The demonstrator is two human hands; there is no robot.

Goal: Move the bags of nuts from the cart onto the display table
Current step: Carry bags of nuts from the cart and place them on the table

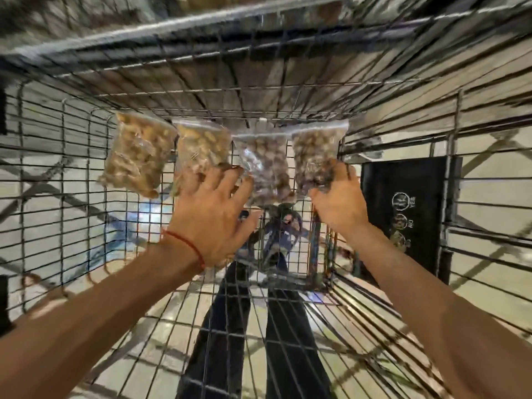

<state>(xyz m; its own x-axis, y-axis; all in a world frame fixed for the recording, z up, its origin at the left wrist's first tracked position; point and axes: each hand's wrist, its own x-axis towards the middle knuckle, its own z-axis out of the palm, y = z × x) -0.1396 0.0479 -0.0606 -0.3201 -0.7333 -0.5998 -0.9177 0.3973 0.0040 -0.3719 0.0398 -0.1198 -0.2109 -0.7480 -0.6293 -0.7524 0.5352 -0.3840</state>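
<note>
Head view: a person reaches both bare arms into a grey wire-mesh shopping cart (pixel 86 197), where four clear plastic zip bags of nuts lie side by side on the mesh floor at the far end. The left hand (pixel 213 214), a thin red string bracelet (pixel 187 244) on its wrist, lies spread with fingers apart over the near end of the second pale-nut bag (pixel 201 148), not yet closed on it; the first pale-nut bag (pixel 135 156) sits just beyond that hand's outer side. The right hand (pixel 339 203) is clamped on the near end of the fourth brown-nut bag (pixel 315 156), fingers curled over its edge, while the third brown-nut bag (pixel 263 165) rests between the two hands. None has left the cart, and the display table is not in view. Done well, each hand would likely pinch through the plastic onto the nuts rather than the slack film, then lift straight up clear of the wire sides. A black panel (pixel 403 211) past the right hand carries round white emblems whose small lettering is too blurred to read; the bags show no legible label.
</note>
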